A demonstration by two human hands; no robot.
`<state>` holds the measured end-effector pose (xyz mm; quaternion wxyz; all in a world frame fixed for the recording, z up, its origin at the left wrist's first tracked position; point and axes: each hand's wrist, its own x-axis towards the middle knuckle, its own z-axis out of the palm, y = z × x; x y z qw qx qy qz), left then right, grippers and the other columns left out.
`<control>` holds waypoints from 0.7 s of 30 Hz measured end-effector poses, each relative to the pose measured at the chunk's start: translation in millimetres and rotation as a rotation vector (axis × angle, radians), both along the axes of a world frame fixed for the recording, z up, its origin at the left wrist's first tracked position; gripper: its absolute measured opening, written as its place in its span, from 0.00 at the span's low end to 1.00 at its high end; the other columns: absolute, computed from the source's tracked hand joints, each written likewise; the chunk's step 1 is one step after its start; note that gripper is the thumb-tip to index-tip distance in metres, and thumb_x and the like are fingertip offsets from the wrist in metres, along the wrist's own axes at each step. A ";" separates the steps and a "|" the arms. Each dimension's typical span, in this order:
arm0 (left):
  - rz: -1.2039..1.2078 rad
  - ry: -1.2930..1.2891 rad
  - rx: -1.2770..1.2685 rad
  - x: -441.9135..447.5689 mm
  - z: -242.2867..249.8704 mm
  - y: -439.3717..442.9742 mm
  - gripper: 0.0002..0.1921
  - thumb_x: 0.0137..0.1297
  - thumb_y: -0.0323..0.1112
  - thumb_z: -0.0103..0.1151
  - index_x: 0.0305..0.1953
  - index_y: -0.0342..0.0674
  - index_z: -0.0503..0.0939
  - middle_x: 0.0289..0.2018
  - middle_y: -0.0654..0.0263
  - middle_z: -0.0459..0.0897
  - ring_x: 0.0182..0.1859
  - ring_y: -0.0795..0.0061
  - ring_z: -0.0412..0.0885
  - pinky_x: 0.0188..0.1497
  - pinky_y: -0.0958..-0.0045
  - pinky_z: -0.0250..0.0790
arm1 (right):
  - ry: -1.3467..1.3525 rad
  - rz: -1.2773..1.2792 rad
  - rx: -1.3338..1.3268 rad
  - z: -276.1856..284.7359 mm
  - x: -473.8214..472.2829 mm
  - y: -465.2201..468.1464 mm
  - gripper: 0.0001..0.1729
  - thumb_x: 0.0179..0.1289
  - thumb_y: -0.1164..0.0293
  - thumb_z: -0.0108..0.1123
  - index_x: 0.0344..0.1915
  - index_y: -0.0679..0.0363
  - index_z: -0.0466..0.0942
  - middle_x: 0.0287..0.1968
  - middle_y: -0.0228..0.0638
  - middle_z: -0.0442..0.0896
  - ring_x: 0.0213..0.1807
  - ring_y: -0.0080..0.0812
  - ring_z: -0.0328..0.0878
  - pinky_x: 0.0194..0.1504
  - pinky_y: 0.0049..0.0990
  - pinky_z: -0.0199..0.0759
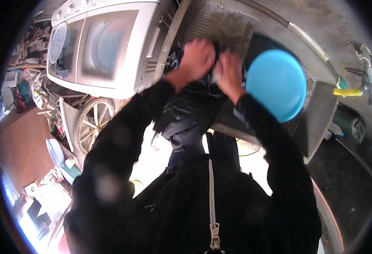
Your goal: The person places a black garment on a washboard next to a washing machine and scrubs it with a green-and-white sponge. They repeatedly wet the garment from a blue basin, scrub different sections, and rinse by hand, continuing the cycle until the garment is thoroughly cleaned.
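Dark wet cloth (189,111), apparently a garment, lies over a concrete wash sink (233,128) and hangs over its near edge. My left hand (200,58) is curled on the bunched cloth at the far end, fingers bent into it. Close to its right, my right hand (228,71) also grips the cloth, slightly blurred. Beyond both hands the sink's ribbed scrubbing surface (216,27) shows, wet, with some suds near the top. A light-blue plastic basin (276,85) sits in the sink just right of my right hand.
A white twin-tub washing machine (135,63) stands left of the sink. Below it are a spoked wheel (95,122) and assorted clutter. On the right wall are a tap (367,60) and a yellow hose piece (348,92). A plastic bottle (335,129) lies beyond the sink's right wall.
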<state>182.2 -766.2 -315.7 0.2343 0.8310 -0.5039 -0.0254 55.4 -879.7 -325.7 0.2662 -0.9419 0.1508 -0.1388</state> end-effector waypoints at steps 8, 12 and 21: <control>0.398 0.405 -0.226 13.4 -9.2 -24.4 0.18 0.68 0.49 0.54 0.44 0.41 0.82 0.47 0.58 0.81 0.58 0.54 0.75 0.61 0.43 0.63 | -0.030 -0.150 0.292 -8.4 22.0 -24.8 0.16 0.68 0.59 0.56 0.45 0.59 0.78 0.47 0.43 0.82 0.53 0.53 0.77 0.54 0.51 0.69; 0.003 -0.003 -0.392 -69.5 29.2 45.2 0.08 0.62 0.37 0.59 0.38 0.41 0.80 0.45 0.53 0.80 0.54 0.50 0.75 0.61 0.52 0.65 | -0.046 -0.022 0.155 50.1 -44.8 30.1 0.16 0.57 0.68 0.64 0.45 0.56 0.75 0.60 0.40 0.75 0.66 0.45 0.69 0.67 0.58 0.53; 0.314 -0.255 -0.223 63.3 -38.9 -60.2 0.19 0.69 0.54 0.54 0.49 0.47 0.81 0.53 0.59 0.78 0.59 0.49 0.72 0.63 0.49 0.63 | -0.046 -0.191 -0.079 -55.3 63.6 -63.4 0.21 0.70 0.52 0.51 0.51 0.55 0.80 0.56 0.49 0.77 0.62 0.53 0.72 0.61 0.53 0.65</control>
